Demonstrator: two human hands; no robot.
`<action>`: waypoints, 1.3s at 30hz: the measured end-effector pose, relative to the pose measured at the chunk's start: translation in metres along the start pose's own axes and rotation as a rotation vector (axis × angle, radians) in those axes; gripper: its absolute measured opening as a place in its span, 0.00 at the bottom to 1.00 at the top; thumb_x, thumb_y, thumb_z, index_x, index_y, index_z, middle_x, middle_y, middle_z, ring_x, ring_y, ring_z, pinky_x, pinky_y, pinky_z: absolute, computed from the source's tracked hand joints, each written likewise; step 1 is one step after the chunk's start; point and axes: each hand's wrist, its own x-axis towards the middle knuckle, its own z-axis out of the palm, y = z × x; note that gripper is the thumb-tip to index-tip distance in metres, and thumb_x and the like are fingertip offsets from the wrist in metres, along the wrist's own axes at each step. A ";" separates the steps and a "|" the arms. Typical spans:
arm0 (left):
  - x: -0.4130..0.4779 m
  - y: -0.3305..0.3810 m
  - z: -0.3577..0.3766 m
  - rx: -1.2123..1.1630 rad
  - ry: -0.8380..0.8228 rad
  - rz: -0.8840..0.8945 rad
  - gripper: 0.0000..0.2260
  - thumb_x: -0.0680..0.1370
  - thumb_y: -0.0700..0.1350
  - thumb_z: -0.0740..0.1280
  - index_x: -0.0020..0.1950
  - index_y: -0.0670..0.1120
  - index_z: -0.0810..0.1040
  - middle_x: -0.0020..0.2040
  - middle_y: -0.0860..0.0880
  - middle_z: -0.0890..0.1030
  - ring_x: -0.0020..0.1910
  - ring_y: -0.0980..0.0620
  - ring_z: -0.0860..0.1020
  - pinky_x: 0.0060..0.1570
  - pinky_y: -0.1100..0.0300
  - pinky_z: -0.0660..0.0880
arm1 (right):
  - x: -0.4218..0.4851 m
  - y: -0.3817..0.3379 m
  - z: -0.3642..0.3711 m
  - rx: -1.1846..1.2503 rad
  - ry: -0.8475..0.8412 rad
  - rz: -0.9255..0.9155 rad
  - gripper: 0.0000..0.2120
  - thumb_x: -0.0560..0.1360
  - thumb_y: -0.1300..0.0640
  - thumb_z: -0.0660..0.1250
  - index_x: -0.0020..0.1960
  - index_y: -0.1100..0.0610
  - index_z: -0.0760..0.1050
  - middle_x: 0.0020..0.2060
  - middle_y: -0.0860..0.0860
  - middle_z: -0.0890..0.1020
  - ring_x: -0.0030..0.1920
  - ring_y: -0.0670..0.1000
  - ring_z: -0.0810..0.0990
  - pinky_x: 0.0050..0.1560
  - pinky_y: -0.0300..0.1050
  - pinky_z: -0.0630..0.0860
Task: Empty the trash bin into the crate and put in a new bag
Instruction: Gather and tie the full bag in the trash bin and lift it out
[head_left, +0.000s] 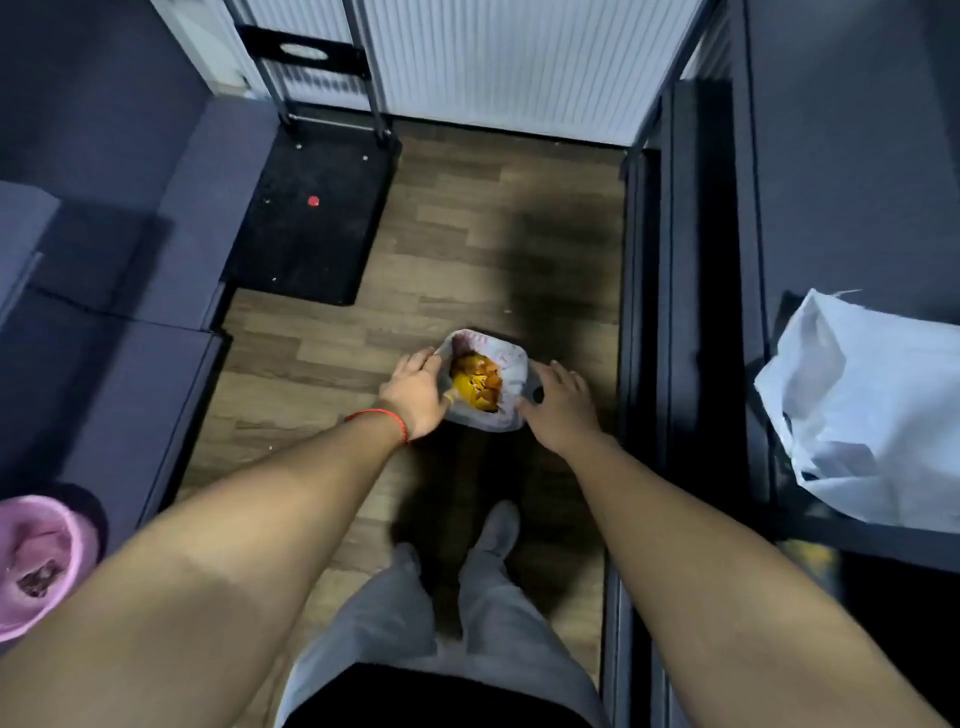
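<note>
A small trash bin (511, 358) lined with a whitish bag stands on the wooden floor in front of my feet. Yellow and orange trash (478, 383) fills it. My left hand (415, 395), with a red string at the wrist, grips the bag's left rim. My right hand (558, 402) rests on the bin's right side with fingers spread over the bag edge; whether it grips is unclear. A white plastic bag (862, 410) lies on the dark surface at the right.
A dark blue sofa (104, 291) runs along the left. A black platform cart (311, 218) stands at the back left before a white radiator (498, 67). A pink-lined bin (36, 561) sits at the lower left. Dark furniture (691, 312) borders the right.
</note>
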 end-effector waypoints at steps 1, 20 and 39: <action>0.015 -0.006 0.009 -0.012 -0.008 -0.014 0.28 0.77 0.51 0.65 0.74 0.41 0.63 0.75 0.40 0.63 0.74 0.40 0.61 0.74 0.51 0.60 | 0.014 0.007 0.007 0.004 -0.003 0.008 0.29 0.78 0.44 0.62 0.76 0.49 0.59 0.77 0.52 0.60 0.77 0.56 0.55 0.75 0.54 0.54; 0.304 -0.212 0.255 0.094 0.040 -0.137 0.21 0.79 0.51 0.63 0.72 0.50 0.69 0.80 0.45 0.52 0.77 0.41 0.55 0.71 0.44 0.64 | 0.301 0.186 0.261 -0.313 0.057 0.132 0.21 0.80 0.49 0.58 0.72 0.50 0.66 0.79 0.52 0.47 0.78 0.62 0.44 0.75 0.63 0.44; 0.390 -0.285 0.354 0.031 -0.145 -0.222 0.27 0.76 0.51 0.68 0.73 0.55 0.63 0.67 0.42 0.74 0.67 0.40 0.72 0.72 0.34 0.56 | 0.389 0.262 0.326 -0.297 -0.055 0.482 0.30 0.73 0.66 0.69 0.71 0.47 0.67 0.76 0.56 0.30 0.69 0.70 0.61 0.63 0.58 0.68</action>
